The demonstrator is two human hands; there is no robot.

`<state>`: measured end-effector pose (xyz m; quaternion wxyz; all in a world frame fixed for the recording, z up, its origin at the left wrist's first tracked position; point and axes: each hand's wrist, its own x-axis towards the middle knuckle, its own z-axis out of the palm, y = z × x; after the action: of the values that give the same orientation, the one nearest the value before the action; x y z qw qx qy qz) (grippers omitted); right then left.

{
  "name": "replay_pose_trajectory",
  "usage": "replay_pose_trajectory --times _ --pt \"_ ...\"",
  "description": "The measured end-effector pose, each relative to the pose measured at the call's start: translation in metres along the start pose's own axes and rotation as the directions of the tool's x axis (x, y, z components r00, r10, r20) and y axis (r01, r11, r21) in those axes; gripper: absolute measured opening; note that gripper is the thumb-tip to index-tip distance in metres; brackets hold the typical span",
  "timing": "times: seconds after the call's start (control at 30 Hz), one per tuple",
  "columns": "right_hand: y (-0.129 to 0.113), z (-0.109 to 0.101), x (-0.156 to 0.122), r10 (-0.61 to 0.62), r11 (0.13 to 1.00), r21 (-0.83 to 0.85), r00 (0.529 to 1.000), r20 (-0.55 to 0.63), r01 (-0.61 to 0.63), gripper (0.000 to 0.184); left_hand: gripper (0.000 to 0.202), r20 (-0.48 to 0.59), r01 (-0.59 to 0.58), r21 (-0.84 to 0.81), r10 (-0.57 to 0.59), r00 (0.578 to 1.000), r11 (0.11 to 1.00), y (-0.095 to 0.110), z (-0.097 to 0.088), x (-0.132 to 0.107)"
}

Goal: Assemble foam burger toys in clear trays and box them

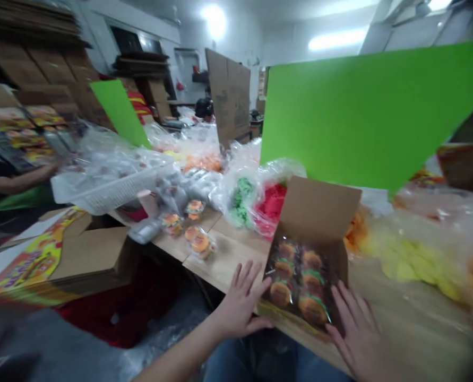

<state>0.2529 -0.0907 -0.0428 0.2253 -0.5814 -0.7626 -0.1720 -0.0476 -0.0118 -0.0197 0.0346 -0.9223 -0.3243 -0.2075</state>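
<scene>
Left hand (240,302) and right hand (359,334) flank an open cardboard box (319,207) on the table (224,265), fingers (242,281) spread, pressed to its edges, not gripping. Inside: wrapped round orange-and-green packs (300,281). A green board (371,111) rises behind, upper right; loose packs (194,239) sit left of the box (a co-worker's forearm (17,183) at far left).

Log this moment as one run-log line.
left hand: on open cardboard box | right hand: on box front edge | in box: clear-wrapped burger-shaped items | behind: green board
</scene>
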Motion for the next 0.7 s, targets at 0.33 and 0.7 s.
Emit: replay_pose_trajectory --times 0.33,0.7 --pt "-0.023 -0.016 0.133 -0.216 0.937 0.269 0.975 -0.060 0.224 0.045 0.074 -0.006 0.868 0.194 -0.884 0.468 0.458 -0.259 -0.057 0.083" --pt "-0.119 0.074 0.305 -0.282 0.660 0.750 0.908 0.311 -0.052 0.023 0.059 0.092 0.923 0.049 -0.922 0.377 0.382 -0.286 -0.030 0.089"
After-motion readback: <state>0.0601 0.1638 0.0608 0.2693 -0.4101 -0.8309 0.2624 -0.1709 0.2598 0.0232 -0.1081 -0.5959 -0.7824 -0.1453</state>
